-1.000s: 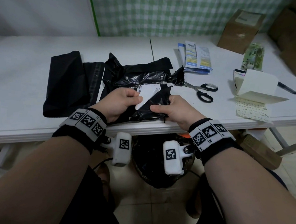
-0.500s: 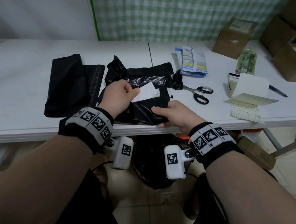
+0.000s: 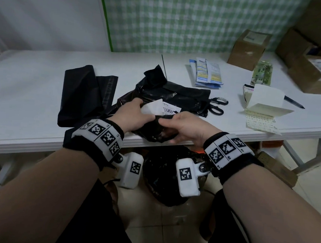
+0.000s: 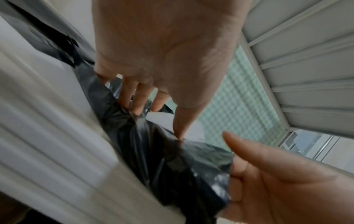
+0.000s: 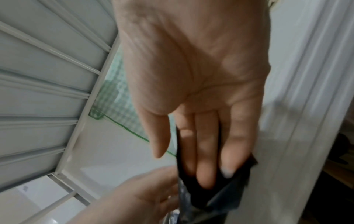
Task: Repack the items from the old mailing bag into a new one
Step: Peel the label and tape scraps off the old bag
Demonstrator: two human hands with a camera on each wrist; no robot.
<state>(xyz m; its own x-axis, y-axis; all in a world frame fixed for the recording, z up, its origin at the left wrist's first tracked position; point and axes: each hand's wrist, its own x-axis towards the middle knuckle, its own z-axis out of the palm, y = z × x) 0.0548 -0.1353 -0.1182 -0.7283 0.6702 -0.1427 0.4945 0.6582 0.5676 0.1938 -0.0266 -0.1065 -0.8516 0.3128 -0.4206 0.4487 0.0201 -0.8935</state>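
At the near edge of the white table (image 3: 35,86), the left hand (image 3: 131,113) and right hand (image 3: 188,127) both grip the crumpled black plastic mailing bag (image 3: 169,95), fingers curled into its folds beside a white barcode label (image 3: 171,108). A flat black bag (image 3: 83,93) lies left. Black-handled scissors (image 3: 216,105) sit right, partly hidden by the crumpled bag; printed packets (image 3: 207,72) and a brown cardboard box (image 3: 246,49) lie farther right.

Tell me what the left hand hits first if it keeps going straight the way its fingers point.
Probably the white label on the old black mailing bag: the left hand already grips that bag right beside it, though depth is unclear.
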